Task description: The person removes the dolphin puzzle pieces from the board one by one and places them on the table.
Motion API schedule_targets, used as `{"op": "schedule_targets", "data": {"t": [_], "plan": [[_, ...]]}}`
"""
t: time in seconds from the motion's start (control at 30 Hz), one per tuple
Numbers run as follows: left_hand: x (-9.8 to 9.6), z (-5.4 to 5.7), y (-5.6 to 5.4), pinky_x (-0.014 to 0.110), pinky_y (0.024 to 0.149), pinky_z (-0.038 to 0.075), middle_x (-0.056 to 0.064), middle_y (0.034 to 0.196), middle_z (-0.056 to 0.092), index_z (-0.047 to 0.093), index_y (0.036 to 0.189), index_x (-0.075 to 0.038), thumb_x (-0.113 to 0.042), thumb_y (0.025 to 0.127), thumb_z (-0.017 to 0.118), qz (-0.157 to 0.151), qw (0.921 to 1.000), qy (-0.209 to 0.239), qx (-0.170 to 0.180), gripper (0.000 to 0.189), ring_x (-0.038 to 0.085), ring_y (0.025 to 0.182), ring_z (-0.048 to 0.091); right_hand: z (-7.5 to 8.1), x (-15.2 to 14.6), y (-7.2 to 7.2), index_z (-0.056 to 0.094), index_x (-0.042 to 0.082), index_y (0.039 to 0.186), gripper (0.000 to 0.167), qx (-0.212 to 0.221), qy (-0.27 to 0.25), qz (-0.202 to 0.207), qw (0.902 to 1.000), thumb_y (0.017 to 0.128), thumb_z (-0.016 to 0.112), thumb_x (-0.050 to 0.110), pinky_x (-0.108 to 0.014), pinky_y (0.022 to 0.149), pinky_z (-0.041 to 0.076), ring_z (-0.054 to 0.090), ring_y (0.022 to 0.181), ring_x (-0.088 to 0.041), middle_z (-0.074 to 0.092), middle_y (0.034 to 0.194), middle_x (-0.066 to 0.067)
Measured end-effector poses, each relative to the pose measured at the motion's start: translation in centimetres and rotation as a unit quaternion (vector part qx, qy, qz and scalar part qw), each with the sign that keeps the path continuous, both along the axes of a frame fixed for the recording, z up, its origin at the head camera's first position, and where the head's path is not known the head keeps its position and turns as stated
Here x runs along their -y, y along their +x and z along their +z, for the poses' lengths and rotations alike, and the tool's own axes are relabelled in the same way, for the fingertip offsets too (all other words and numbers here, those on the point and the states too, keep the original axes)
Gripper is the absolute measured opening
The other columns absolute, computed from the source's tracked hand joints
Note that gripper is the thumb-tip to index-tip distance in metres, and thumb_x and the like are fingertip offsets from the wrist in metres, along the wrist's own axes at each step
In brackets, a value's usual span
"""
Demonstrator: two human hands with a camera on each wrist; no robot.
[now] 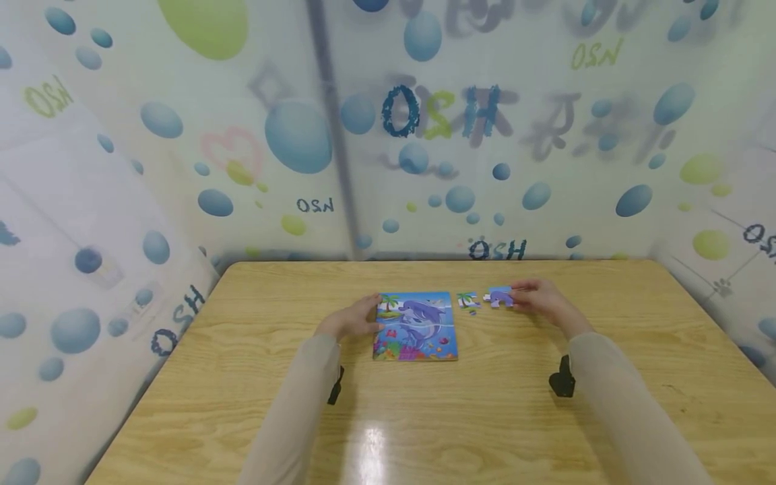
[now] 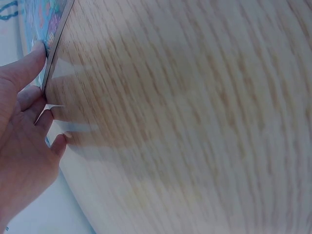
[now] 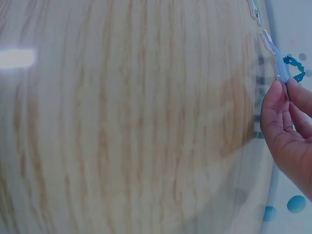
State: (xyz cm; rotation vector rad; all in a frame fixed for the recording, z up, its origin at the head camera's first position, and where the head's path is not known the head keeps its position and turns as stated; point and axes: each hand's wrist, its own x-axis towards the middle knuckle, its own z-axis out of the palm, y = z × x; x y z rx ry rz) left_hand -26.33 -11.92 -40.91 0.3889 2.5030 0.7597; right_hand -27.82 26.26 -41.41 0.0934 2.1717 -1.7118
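Note:
A square jigsaw puzzle (image 1: 418,337) with dolphins, a palm and coral lies on the wooden table. My left hand (image 1: 353,318) rests along its left edge, the thumb lower down and the other fingers near the top left corner. To the right of the puzzle, my right hand (image 1: 544,301) pinches a puzzle piece (image 1: 500,297) between thumb and fingers. That piece, blue and purple with a white knob, is tilted up on edge in the right wrist view. A loose puzzle piece (image 1: 467,300) with a palm tree lies between the puzzle and the pinched piece.
The wooden table (image 1: 461,424) reaches back to a pale wall curtain (image 1: 388,188) printed with blue and green ovals and letters. Black wrist straps (image 1: 562,380) show under the sleeves. A bright light reflection lies on the table's near part.

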Motion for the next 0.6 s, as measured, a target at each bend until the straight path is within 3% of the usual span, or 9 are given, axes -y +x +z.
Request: {"op": "schedule_targets", "data": {"t": [0.43, 0.6], "plan": [[0.02, 0.20, 0.17, 0.044, 0.117, 0.010, 0.010, 0.155, 0.006, 0.013, 0.147, -0.009, -0.022, 0.093, 0.051, -0.007, 0.9999, -0.012, -0.001, 0.068, 0.028, 0.143, 0.005, 0.23, -0.28, 0.44, 0.029, -0.018, 0.132, 0.049, -0.003, 0.033, -0.004, 0.9995, 0.094, 0.047, 0.006, -0.013, 0.070, 0.053, 0.057, 0.070, 0.005, 0.056, 0.083, 0.008], [0.08, 0.22, 0.25, 0.045, 0.117, 0.010, 0.011, 0.155, 0.006, 0.013, 0.147, -0.008, -0.021, 0.093, 0.051, -0.007, 1.0000, -0.004, -0.003, 0.067, 0.029, 0.143, 0.005, 0.08, -0.47, 0.21, 0.031, -0.017, 0.132, 0.050, -0.003, 0.062, -0.007, 0.9981, 0.095, 0.047, 0.012, -0.014, 0.070, 0.053, 0.056, 0.071, 0.005, 0.057, 0.091, 0.003]]}}
